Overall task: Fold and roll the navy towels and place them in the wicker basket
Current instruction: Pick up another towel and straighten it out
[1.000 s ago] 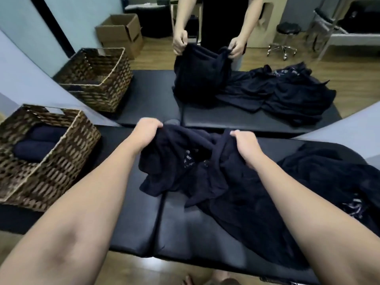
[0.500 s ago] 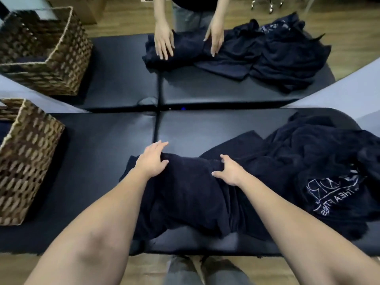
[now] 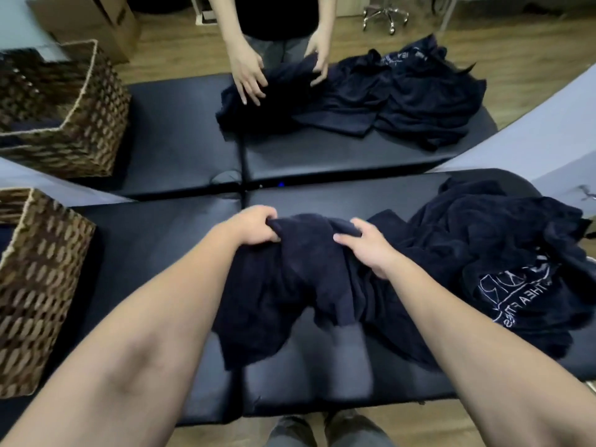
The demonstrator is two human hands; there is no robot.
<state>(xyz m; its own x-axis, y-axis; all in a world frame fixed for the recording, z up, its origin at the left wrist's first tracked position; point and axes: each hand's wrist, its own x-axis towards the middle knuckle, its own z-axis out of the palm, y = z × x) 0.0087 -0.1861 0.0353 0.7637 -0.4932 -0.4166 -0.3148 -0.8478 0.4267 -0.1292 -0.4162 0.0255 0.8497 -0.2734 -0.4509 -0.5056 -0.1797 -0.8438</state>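
The black padded bench [image 3: 161, 253] carries all. On its near right part lies a big heap [image 3: 503, 253] of navy towels, one with white print. At the left edge stands the wicker basket [image 3: 42, 285]; what it contains I cannot see.

In the middle, the towel [image 3: 300, 285] in work is dark navy, thick and wrinkled. Its far edge is lifted and its near part hangs loose over the bench. I think it is soft, light and limp, not slippery, so it is best taken at the two far corners to keep it spread.

The left hand [image 3: 254, 227] grips the far edge with curled fingers. The right hand [image 3: 367, 246] pinches it just beside.
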